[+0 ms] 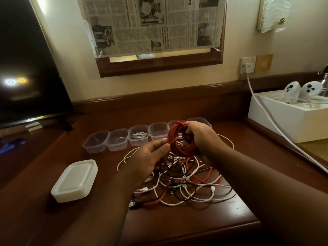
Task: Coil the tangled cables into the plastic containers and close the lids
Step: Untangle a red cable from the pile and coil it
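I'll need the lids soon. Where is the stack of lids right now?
In the head view, the stack of lids sits on the table's left side, left of the tangled cables and nearer the person than the row of containers.

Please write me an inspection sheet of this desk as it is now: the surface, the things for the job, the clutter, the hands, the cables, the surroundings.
Surface: brown wooden desk.
Job's things: row of six clear containers, lids off; one holds a white cable; stack of lids at left.
Clutter: nothing seen.
Hands: right hand grips a red coil; left hand pinches its edge.
Cables: tangled pile of white, red and black cables under the hands.
Surroundings: television, newspaper on the wall, white box, wall socket.
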Motion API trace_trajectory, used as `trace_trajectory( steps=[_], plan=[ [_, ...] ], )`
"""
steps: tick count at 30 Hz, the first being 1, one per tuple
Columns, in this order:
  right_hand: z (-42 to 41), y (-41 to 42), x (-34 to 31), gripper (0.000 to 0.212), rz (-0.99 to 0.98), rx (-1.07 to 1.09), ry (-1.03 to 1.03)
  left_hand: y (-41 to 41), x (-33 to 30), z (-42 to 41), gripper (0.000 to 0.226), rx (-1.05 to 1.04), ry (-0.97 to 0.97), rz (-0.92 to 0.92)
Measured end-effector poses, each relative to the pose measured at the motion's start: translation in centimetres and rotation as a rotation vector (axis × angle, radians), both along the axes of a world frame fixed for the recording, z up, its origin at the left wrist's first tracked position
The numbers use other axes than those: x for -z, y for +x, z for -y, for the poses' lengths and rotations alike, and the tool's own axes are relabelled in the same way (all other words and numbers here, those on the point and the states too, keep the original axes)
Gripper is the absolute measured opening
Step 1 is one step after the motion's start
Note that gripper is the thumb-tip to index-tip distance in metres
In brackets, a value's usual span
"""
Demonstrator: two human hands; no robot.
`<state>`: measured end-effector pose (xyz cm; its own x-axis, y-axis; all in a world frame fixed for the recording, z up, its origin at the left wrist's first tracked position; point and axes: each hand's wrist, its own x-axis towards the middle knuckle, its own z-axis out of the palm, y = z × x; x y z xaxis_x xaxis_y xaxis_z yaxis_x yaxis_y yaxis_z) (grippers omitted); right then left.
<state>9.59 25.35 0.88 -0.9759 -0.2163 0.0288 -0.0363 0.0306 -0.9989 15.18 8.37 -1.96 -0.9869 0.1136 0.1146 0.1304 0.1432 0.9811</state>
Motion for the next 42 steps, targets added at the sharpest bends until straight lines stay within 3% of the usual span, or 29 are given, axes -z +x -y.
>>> trace_trajectory(
  steps=[3,6,11,13,16,21,29,42],
  plan=[
    [0.1,0.0,0.4,0.014,0.086,0.039,-0.149,-0.6,0.4,-0.1,0.030,-0.199,-0.128,-0.154],
    [0.4,0.1,0.7,0.015,0.134,0.057,-0.288,-0.9,0.4,-0.8,0.019,-0.374,-0.128,-0.213],
    [1.7,0.5,0.6,0.014,0.181,0.081,-0.363,-1.2,0.2,-2.8,0.020,-0.455,0.140,-0.180],
    [2.1,0.7,1.0,0.014,0.104,0.082,-0.333,-1.2,0.1,-3.2,0.022,-0.484,0.236,-0.162],
    [2.3,1.7,1.4,0.021,-0.030,0.058,-0.219,-0.8,-0.1,-3.8,0.021,-0.402,0.354,-0.091],
    [2.4,1.6,1.7,0.020,-0.077,0.062,-0.160,-0.8,0.2,-3.9,0.044,-0.280,0.668,0.120],
    [2.5,1.4,2.1,0.019,-0.037,0.004,-0.014,-1.1,1.2,-3.5,0.049,-0.347,0.758,0.117],
    [2.8,0.9,1.7,0.019,0.026,-0.028,0.060,-1.1,1.2,-3.2,0.029,-0.432,0.603,-0.097]
  ],
)
